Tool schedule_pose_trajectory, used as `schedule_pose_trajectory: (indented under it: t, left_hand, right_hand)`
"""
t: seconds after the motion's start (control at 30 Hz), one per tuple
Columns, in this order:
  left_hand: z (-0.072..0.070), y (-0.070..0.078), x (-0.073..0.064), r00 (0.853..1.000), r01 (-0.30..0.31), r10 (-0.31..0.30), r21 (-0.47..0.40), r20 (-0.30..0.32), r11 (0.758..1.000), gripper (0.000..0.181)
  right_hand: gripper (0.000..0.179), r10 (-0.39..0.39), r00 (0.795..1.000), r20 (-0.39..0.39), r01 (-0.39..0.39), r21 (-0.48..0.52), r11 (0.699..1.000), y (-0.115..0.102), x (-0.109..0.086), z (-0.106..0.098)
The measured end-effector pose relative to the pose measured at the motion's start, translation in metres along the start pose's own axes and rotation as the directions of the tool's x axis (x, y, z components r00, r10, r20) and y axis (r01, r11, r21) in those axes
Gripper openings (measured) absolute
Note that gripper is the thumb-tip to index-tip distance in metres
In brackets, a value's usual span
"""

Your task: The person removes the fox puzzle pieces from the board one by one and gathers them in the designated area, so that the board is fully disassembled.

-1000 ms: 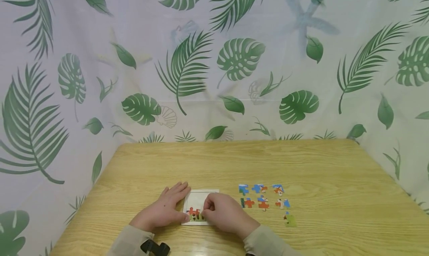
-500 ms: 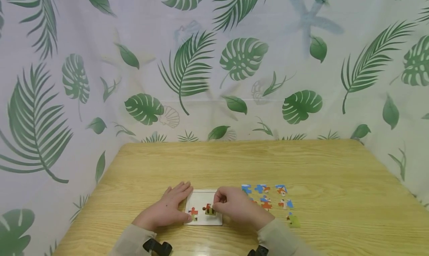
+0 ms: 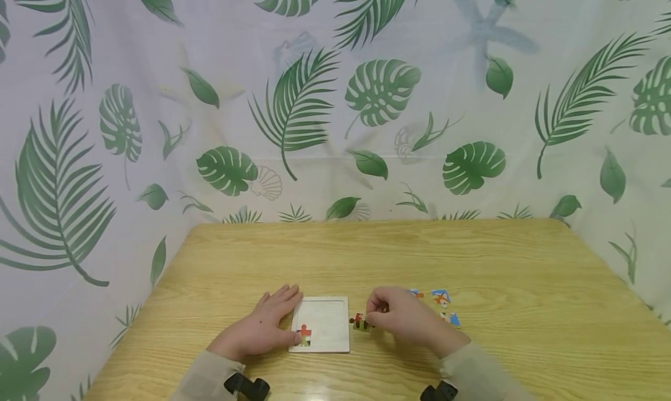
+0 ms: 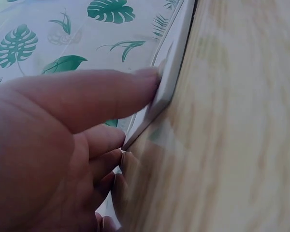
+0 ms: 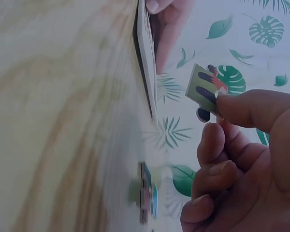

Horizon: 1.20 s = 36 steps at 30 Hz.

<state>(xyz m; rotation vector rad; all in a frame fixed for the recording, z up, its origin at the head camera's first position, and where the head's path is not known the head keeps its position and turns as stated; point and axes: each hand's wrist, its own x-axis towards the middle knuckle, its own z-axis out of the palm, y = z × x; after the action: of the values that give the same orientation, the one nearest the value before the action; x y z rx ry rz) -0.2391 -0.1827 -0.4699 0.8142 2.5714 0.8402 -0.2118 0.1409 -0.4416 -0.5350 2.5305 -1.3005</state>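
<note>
A white square puzzle tray [image 3: 346, 331] lies flat on the table, with one red and green jigsaw piece [image 3: 304, 334] in its lower left corner. My left hand [image 3: 262, 325] rests along the tray's left side, thumb on its near left corner. In the left wrist view the thumb [image 4: 111, 92] lies over the tray's raised edge, the other fingers beside it. To the right of the tray, my right hand [image 3: 406, 316] pinches a green jigsaw piece with dark stripes and some red [image 5: 200, 89] between thumb and fingertips, held above the table.
Beyond my right hand lie loose blue and orange jigsaw pieces [image 3: 441, 297]; the hand and forearm hide others. A wood-grain table [image 3: 241, 255] carries everything, with a leaf-print curtain [image 3: 314, 197] hanging behind. Black wrist mounts [image 3: 246, 384] sit on both sleeves.
My right hand has lifted the striped jigsaw piece out of the tray and carried it right, past the tray's edge. The left hand stays at the tray; the view has shifted slightly.
</note>
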Motion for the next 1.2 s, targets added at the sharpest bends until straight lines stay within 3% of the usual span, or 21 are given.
schedule_pose_trajectory:
  t: [0.23, 0.67, 0.97, 1.2]
  left_hand:
    - [-0.001, 0.002, 0.0, 1.0, 0.001, -0.001, -0.004, 0.01, 1.0, 0.088]
    - [0.0, 0.004, 0.0, 1.0, 0.008, -0.008, -0.001, 0.005, 1.0, 0.087]
    - [-0.002, 0.005, 0.0, 1.0, 0.013, -0.013, 0.001, 0.011, 1.0, 0.086]
    - [0.0, 0.001, -0.001, 1.0, 0.015, -0.015, 0.007, 0.005, 1.0, 0.087]
  right_hand:
    - [0.013, 0.0, 1.0, -0.027, -0.001, -0.039, 0.999, 0.012, -0.013, -0.014]
    - [0.016, 0.044, 0.999, 0.027, -0.043, -0.052, 0.998, 0.024, -0.031, -0.032]
    - [0.011, 0.036, 0.998, 0.045, -0.026, -0.204, 0.979, 0.043, -0.043, -0.05]
    - [0.011, 0.05, 0.997, 0.05, -0.037, -0.236, 0.971, 0.055, -0.049, -0.052]
